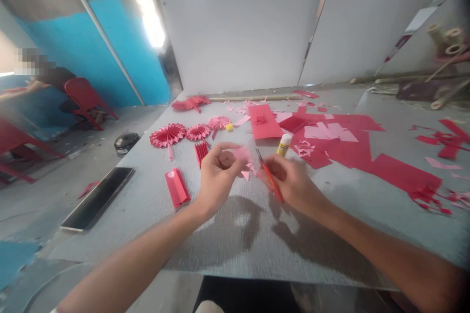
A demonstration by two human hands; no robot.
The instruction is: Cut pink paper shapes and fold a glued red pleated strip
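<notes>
The left hand (219,176) pinches a bit of pink paper (241,154) above the table (235,249). The right hand (290,181) grips red scissors (272,180), close to the paper. A glue stick (284,145) is just behind the right hand.

Bench (227,254): was grey, finely streaked
Paper piece (241,153): was pale pink
Scissors (270,179): had orange-red handles, dark blades
Glue stick (284,145): showed white over yellow
Largest fan (168,135), by the bench's left edge: was red, radially striped, with a paler zigzag rim
Folded strip (177,188): was red with a pale pink patch
Phone (98,200), at the left edge: was black, pale-rimmed
Chair (86,98): was red
Wall (127,41): was bright blue below grey-brown
</notes>
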